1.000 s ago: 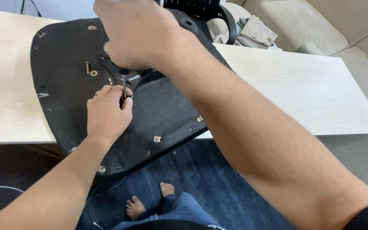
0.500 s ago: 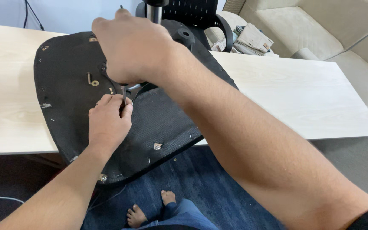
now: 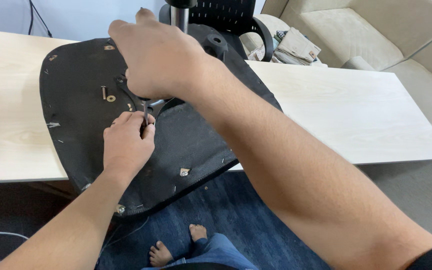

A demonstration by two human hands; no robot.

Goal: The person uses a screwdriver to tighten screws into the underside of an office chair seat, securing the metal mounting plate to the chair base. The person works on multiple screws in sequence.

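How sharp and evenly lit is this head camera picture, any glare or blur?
Head view: soft, even light, no harsh glare; the pale wooden table looks bright, the black fabric-covered chair seat underside dark but readable; the right hand and left hand are sharp; the near forearm looms large from wide-angle perspective.

Left hand (image 3: pixel 126 142) centre-left of frame, knuckles up, fingers curled in a pinch. Right hand (image 3: pixel 158 57) just above it, fist closed, forearm running down to lower right corner.
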